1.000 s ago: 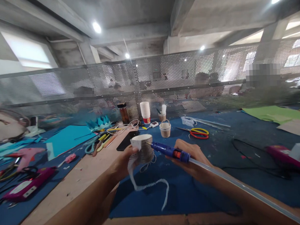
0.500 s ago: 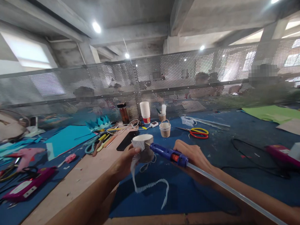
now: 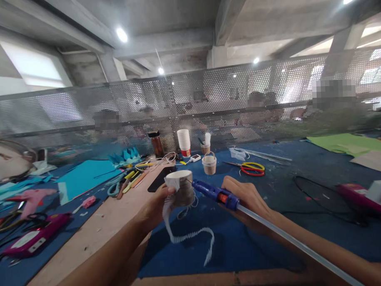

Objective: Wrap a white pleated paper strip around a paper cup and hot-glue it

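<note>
My left hand (image 3: 158, 204) is closed around a paper cup (image 3: 184, 191) with cord-like wrapping on its side. From the cup hangs a white pleated strip (image 3: 193, 234), its loose end curling over the blue mat (image 3: 176, 260). A thin loop of string (image 3: 183, 212) lies beneath the cup. Wrapped round a blue hot glue gun (image 3: 207, 190), my right hand (image 3: 245, 195) holds the nozzle close to the cup's right side; whether it touches I cannot tell. A long clear glue stick (image 3: 290, 235) sticks out of the gun's back. My right fingers are partly hidden.
Behind the cup stand a small basket-like cup (image 3: 209, 164), stacked paper cups (image 3: 184, 143) and a dark bottle (image 3: 156, 145). A phone (image 3: 160, 179) lies left; red-yellow scissors (image 3: 252, 168) lie right. A pink glue gun (image 3: 33, 200) and power strips (image 3: 39, 236) lie farther out.
The cup has shifted a little left and turned slightly in my left hand, showing more of its wrapped side. The glue gun has moved very slightly right.
</note>
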The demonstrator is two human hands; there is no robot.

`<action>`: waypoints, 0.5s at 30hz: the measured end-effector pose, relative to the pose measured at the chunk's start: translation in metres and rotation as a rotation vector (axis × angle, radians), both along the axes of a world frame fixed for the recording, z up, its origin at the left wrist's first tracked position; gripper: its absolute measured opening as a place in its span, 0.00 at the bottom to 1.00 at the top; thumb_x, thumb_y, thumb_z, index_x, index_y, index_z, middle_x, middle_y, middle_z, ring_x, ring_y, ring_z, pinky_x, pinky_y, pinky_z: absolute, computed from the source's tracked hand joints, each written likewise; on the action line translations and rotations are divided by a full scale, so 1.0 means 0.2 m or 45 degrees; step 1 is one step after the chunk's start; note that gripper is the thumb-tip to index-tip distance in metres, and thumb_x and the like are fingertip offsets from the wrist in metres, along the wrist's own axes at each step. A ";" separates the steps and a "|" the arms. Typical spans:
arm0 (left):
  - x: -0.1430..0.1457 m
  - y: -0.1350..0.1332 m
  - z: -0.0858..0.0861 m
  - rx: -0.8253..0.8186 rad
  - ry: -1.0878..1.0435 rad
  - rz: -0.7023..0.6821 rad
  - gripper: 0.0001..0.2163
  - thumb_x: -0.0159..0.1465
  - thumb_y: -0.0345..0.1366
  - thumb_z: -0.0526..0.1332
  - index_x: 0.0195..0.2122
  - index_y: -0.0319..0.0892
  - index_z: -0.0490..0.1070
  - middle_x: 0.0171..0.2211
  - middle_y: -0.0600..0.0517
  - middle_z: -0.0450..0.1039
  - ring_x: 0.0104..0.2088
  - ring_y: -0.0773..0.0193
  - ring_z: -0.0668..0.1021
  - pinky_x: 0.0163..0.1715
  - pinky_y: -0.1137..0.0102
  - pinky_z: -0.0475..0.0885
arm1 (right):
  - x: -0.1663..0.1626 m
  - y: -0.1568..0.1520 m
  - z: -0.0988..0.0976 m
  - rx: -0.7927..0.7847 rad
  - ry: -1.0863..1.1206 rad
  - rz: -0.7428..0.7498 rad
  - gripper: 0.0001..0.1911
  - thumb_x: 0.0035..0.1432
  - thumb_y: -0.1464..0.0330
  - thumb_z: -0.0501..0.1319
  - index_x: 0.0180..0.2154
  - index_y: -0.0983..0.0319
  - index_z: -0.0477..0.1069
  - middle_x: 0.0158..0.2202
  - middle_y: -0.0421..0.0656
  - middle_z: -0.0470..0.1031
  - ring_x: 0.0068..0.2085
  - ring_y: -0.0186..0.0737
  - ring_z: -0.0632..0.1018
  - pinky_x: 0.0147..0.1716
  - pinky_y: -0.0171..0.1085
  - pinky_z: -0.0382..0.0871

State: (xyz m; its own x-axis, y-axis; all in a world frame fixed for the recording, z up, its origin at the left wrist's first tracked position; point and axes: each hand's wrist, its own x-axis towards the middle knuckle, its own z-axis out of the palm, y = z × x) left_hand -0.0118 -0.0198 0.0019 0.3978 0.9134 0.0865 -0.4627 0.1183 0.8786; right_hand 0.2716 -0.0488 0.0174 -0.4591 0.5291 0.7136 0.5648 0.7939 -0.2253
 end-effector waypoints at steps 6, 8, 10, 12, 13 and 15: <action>-0.02 0.01 -0.01 0.011 -0.060 -0.077 0.16 0.61 0.37 0.67 0.50 0.42 0.78 0.41 0.48 0.83 0.43 0.56 0.83 0.54 0.62 0.73 | 0.01 -0.02 0.02 -0.064 -0.023 0.003 0.07 0.66 0.69 0.56 0.34 0.58 0.59 0.30 0.36 0.63 0.25 0.32 0.63 0.26 0.34 0.52; -0.02 0.02 -0.01 0.034 -0.078 -0.131 0.17 0.62 0.38 0.66 0.51 0.42 0.78 0.42 0.48 0.83 0.45 0.55 0.83 0.56 0.61 0.72 | 0.01 -0.02 0.02 -0.078 -0.024 0.010 0.07 0.66 0.69 0.56 0.34 0.58 0.59 0.31 0.36 0.63 0.26 0.32 0.63 0.26 0.34 0.52; -0.03 0.02 -0.01 0.044 -0.086 -0.185 0.18 0.62 0.39 0.65 0.53 0.41 0.77 0.44 0.47 0.83 0.49 0.52 0.82 0.58 0.60 0.70 | 0.01 -0.02 0.02 -0.089 -0.022 0.014 0.07 0.65 0.69 0.56 0.34 0.58 0.59 0.31 0.36 0.63 0.26 0.32 0.63 0.26 0.33 0.52; -0.03 0.02 -0.01 0.046 -0.091 -0.224 0.18 0.63 0.39 0.65 0.54 0.41 0.76 0.46 0.45 0.83 0.51 0.50 0.81 0.60 0.58 0.69 | 0.01 -0.01 0.02 -0.102 -0.012 0.014 0.07 0.64 0.70 0.57 0.34 0.58 0.59 0.31 0.36 0.63 0.26 0.32 0.63 0.26 0.34 0.52; -0.04 0.02 -0.01 0.039 -0.093 -0.233 0.18 0.63 0.39 0.64 0.53 0.40 0.77 0.46 0.45 0.82 0.52 0.49 0.81 0.61 0.57 0.68 | 0.01 -0.01 0.03 -0.112 -0.010 0.016 0.07 0.64 0.70 0.57 0.34 0.58 0.59 0.31 0.36 0.63 0.26 0.32 0.63 0.27 0.34 0.52; -0.04 0.02 -0.01 0.016 -0.096 -0.235 0.17 0.63 0.40 0.64 0.52 0.40 0.78 0.45 0.45 0.83 0.51 0.49 0.81 0.62 0.55 0.67 | 0.02 -0.01 0.03 -0.141 -0.011 0.024 0.07 0.64 0.70 0.57 0.34 0.58 0.59 0.31 0.35 0.63 0.26 0.32 0.63 0.27 0.34 0.53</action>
